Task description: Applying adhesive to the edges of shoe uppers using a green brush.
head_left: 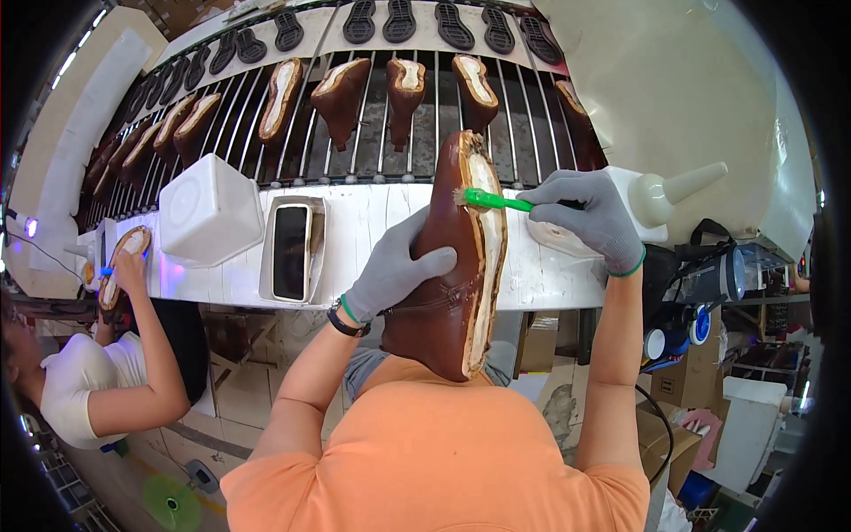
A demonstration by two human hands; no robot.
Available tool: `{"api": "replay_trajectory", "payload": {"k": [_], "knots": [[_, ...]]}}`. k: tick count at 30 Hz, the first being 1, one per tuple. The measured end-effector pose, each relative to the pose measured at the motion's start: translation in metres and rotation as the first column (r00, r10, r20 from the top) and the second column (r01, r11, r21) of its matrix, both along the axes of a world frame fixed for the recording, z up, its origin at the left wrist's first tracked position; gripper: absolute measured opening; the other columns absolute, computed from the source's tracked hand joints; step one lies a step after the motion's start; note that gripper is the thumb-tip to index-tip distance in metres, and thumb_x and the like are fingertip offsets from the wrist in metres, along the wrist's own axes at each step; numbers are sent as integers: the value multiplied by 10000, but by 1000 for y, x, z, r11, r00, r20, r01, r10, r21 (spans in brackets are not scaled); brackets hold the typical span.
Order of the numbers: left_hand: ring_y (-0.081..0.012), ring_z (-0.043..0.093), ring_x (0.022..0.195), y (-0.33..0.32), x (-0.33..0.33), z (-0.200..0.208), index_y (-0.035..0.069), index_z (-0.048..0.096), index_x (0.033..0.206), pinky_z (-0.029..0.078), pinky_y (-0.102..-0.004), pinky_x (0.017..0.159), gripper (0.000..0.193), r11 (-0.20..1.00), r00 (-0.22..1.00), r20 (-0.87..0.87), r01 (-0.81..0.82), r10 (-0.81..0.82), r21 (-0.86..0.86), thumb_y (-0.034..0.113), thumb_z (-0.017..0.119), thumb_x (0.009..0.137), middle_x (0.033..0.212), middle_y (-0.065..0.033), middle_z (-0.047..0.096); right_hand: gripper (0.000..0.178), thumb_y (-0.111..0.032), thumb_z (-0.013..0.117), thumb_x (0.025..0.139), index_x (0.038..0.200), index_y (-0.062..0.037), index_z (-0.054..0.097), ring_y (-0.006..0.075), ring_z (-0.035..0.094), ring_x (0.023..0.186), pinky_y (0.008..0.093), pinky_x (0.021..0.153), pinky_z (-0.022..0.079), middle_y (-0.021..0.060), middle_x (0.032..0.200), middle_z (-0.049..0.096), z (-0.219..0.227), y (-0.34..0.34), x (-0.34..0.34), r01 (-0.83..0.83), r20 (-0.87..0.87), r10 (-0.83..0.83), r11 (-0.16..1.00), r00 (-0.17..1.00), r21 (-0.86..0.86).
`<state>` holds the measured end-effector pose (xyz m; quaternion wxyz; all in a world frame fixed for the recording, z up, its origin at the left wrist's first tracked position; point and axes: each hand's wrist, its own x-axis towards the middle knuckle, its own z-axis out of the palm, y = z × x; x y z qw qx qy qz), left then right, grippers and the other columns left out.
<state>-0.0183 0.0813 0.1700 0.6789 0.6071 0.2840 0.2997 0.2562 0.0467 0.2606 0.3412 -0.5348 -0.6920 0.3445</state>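
Observation:
My left hand point(403, 266), in a grey glove, grips a brown leather boot point(443, 301) by its upper. The boot is turned so its pale, soleless bottom faces right, with a tan rim around a white middle. In my right hand point(589, 213), also gloved in grey, is a green-handled brush point(496, 201). Its bristles touch the boot's edge near the upper part, where the leather meets the rim. The fingers of my right hand wrap round the handle's end.
Beyond the white bench point(372, 204), a roller rack point(301, 160) carries several brown boots and dark soles point(399, 22). On the bench stand a white container point(211, 211), a phone point(291, 253) in a tray and a white nozzle bottle point(656, 199). A co-worker point(115, 381) sits at left.

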Motion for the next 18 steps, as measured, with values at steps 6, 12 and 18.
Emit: {"api": "replay_trajectory", "payload": {"k": [6,12,18], "knots": [[-141,569,1076,0,-1,-9,-34,489,1374,442,-300,967,671,981,997,75,-2,16,-192,407,666,901,1197,-84,625,203,-53,763,794,993,-12,766,124,640,714,276,656,480,79,792,709,-5,-13,2,-111,51,114,992,992,-57],[-142,582,1056,-2,1,-14,-42,518,1344,456,-300,955,560,966,970,182,-119,163,-229,344,612,949,1193,-87,632,235,-2,785,752,986,9,762,139,624,678,275,633,462,85,755,674,-17,-41,-12,-159,-40,155,977,987,-141],[-135,599,1018,1,-2,-16,-45,529,1328,475,-297,928,537,960,975,112,-165,194,-228,345,593,965,1165,-92,645,222,-51,804,751,966,-9,775,140,639,638,271,608,480,96,782,712,-16,-65,-19,-264,-119,244,943,962,-203]]}}
